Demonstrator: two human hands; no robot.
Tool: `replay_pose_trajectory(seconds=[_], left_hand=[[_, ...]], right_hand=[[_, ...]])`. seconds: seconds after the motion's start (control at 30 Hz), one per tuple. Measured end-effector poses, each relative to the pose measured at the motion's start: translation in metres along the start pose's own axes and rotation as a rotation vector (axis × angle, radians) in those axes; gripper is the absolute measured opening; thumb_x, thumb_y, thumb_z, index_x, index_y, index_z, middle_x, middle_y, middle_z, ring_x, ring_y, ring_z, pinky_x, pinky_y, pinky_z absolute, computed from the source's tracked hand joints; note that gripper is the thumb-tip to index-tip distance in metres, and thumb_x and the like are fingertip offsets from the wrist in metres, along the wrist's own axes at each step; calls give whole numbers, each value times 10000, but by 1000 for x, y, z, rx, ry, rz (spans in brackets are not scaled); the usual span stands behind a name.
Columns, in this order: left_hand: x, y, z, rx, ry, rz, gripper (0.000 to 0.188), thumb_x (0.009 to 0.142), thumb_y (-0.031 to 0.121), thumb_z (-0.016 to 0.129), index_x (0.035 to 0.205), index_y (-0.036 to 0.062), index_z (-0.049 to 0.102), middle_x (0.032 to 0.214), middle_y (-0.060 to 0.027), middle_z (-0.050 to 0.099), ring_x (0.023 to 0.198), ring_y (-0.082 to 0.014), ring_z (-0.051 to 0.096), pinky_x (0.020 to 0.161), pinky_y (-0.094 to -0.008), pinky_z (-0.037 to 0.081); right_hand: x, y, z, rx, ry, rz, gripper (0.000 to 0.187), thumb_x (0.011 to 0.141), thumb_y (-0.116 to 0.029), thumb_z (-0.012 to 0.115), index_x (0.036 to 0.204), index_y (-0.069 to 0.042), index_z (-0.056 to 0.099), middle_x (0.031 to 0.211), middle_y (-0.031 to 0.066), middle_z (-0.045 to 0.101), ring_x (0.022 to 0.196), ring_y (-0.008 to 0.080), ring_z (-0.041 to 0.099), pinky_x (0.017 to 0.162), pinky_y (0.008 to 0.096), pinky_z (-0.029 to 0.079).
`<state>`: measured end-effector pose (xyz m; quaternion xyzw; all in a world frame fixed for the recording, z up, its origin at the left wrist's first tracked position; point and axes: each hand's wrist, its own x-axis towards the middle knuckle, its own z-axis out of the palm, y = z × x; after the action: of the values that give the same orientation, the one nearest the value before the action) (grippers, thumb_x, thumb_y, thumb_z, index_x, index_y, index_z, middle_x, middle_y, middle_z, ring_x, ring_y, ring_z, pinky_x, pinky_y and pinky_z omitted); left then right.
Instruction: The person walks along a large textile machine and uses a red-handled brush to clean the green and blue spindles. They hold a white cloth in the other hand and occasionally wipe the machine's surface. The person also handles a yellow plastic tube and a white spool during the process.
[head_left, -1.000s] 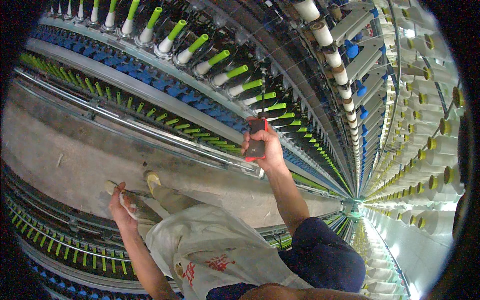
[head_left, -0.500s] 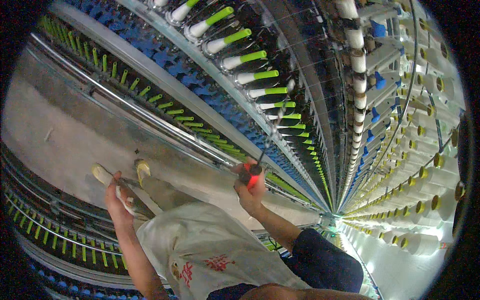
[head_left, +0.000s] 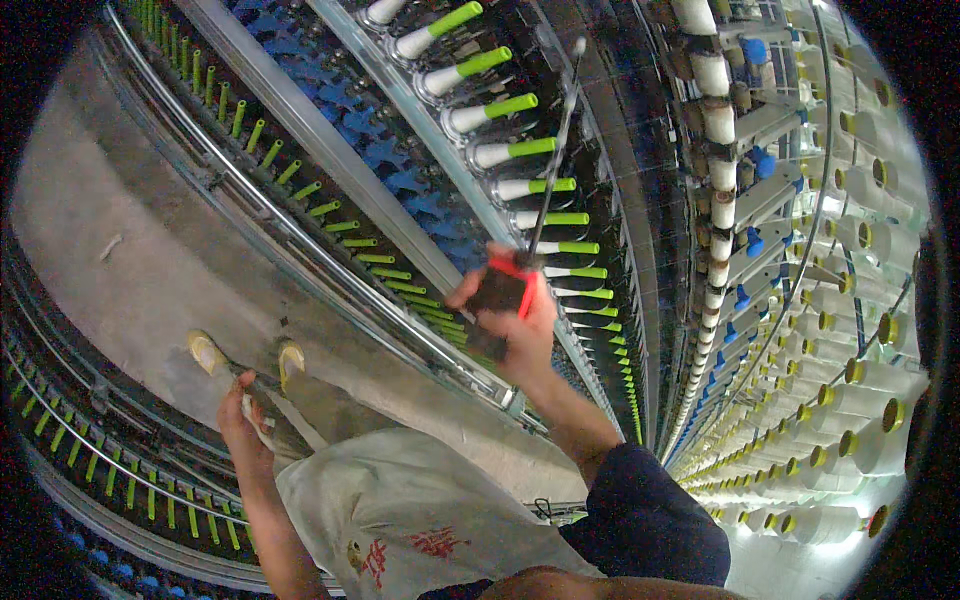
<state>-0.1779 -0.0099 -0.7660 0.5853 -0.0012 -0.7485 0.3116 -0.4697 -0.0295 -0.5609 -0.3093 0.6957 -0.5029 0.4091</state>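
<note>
My right hand (head_left: 535, 320) is closed round a black-and-red hand tool (head_left: 500, 292), blurred by motion. A long thin rod (head_left: 548, 195) rises from the tool, and its pale, fuzzy tip reaches past the row of white bobbins with green tops (head_left: 505, 152). The rod crosses in front of that row; whether it touches any bobbin I cannot tell. Held low at the left, my left hand (head_left: 243, 425) has curled fingers round a small white, soft-looking piece (head_left: 250, 410), mostly hidden by the fingers.
A metal rail (head_left: 215, 150) and a row of empty green tubes (head_left: 290, 172) run along the machine. White rollers (head_left: 718, 125) and large yarn cones (head_left: 835, 395) line the right. Behind me stands another machine with green tubes (head_left: 131, 490). Concrete floor (head_left: 100, 290) lies between.
My right hand has moved up toward the bobbins with the tool, and the rod now points higher. My left hand has shifted slightly down, still holding the white piece. The view has tilted a little.
</note>
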Motion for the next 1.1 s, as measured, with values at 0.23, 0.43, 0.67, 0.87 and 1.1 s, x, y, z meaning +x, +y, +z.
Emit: replay_pose_trajectory(seconds=[0.23, 0.43, 0.67, 0.87, 1.1], left_hand=[[10, 34, -3, -24, 72, -10, 217, 898, 296, 568, 951, 106, 659, 581, 57, 476, 434, -38, 390, 372, -201, 275], [29, 70, -14, -25, 76, -95, 205, 890, 293, 563, 955, 126, 660, 564, 54, 452, 429, -42, 370, 366, -214, 266], [49, 135, -27, 19, 141, -110, 213, 892, 315, 562, 947, 131, 655, 540, 61, 412, 432, -49, 351, 371, -214, 243], [63, 174, -32, 67, 173, -87, 203, 890, 320, 567, 909, 138, 654, 536, 64, 399, 432, -53, 347, 374, -227, 245], [71, 197, -29, 74, 81, -149, 132, 854, 269, 606, 866, 143, 644, 544, 57, 409, 420, -53, 364, 366, -219, 269]], right_hand=[[185, -93, 37, 378, -69, -84, 297, 756, -126, 480, 1021, -1, 529, 881, 192, 594, 903, 362, 581, 765, 466, 472], [304, -144, 24, 937, 90, 229, 235, 782, -102, 406, 940, 71, 416, 816, 194, 512, 736, 313, 515, 779, 465, 461], [298, -140, 33, 592, 60, 232, 232, 765, -51, 463, 977, 42, 475, 843, 158, 554, 728, 277, 546, 803, 489, 490], [317, -173, 24, 127, -18, 263, 240, 752, -59, 495, 984, 2, 496, 840, 146, 571, 713, 278, 562, 754, 489, 507], [302, -165, 37, 183, 209, 217, 148, 763, -55, 474, 907, -21, 461, 774, 146, 540, 683, 279, 549, 669, 475, 485]])
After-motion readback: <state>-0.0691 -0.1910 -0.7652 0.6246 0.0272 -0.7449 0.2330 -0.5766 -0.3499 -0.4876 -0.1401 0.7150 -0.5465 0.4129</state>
